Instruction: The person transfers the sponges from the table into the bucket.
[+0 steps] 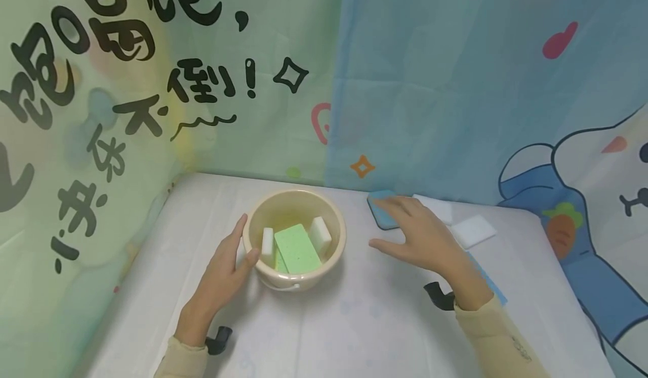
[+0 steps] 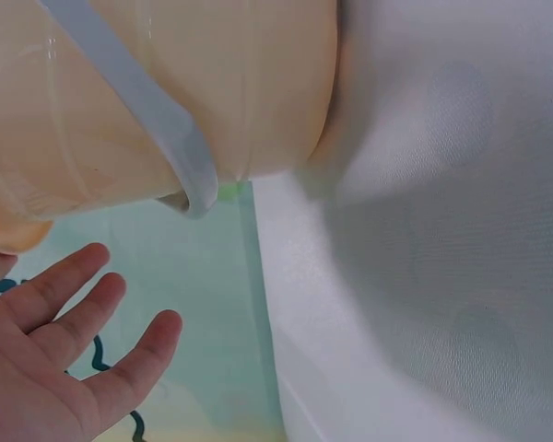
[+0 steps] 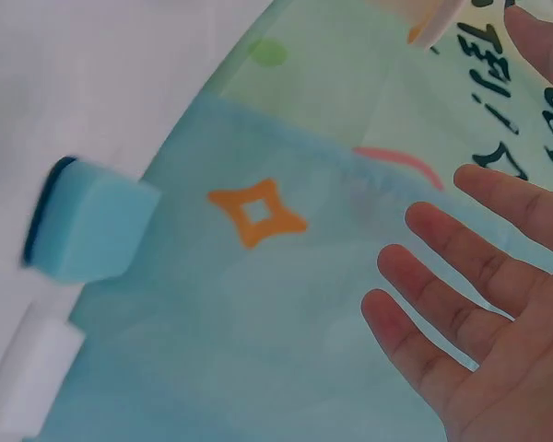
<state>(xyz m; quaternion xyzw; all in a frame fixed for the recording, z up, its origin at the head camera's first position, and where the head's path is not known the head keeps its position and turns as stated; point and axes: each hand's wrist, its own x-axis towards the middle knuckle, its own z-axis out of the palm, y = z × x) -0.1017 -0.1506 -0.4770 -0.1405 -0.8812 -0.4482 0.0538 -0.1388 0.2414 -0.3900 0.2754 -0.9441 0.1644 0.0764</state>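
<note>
A cream bucket (image 1: pixel 296 281) stands on the table, with its grey-white handle (image 2: pixel 157 120) hanging down the side. Inside are green sponges (image 1: pixel 300 248) and white blocks (image 1: pixel 320 235) resting against the wall. My left hand (image 1: pixel 223 274) touches the bucket's left rim, its fingers spread and mostly straight in the left wrist view. Above the table, to the bucket's right, my right hand (image 1: pixel 417 234) is raised with fingers extended and apart, holding nothing. Just beyond it lies a blue sponge (image 1: pixel 381 212) with a dark bottom layer (image 3: pixel 44 216), partly hidden by the fingers in the head view.
White flat pieces (image 1: pixel 473 232) lie right of the blue sponge, partly behind my right hand. A thin blue strip (image 1: pixel 488 279) shows beside the right forearm. A printed cloth backdrop (image 1: pixel 283 130) hangs behind the white-covered table (image 1: pixel 344 322).
</note>
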